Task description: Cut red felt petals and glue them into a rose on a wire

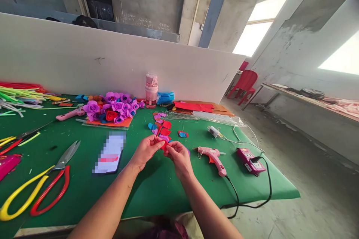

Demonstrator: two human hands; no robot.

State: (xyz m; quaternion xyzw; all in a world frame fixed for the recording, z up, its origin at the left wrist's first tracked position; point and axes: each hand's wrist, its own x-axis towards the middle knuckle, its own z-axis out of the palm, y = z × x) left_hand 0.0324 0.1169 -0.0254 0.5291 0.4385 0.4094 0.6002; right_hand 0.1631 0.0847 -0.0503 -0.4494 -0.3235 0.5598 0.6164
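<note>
Between my fingertips is a small red petal-shaped piece (164, 145), pinched from both sides above the green table (159, 190). My left hand (147, 150) closes thumb and fingers on its left edge. On its right edge, my right hand (178, 155) does the same. Just beyond my hands lie loose cut petals in red (166, 124), blue (152, 126) and purple. A red and blue petal pair (183, 134) rests to their right, by a thin wire. Right of my right hand lies a pink glue gun (213, 157) on its side.
Scissors (60, 168) and a phone (110, 153) lie at left. Finished paper-like flowers (114, 106) are heaped behind them, beside a pink bottle (151, 90). A pink power strip (250, 161) with a black cord sits near the right edge. A white partition (120, 56) stands along the back.
</note>
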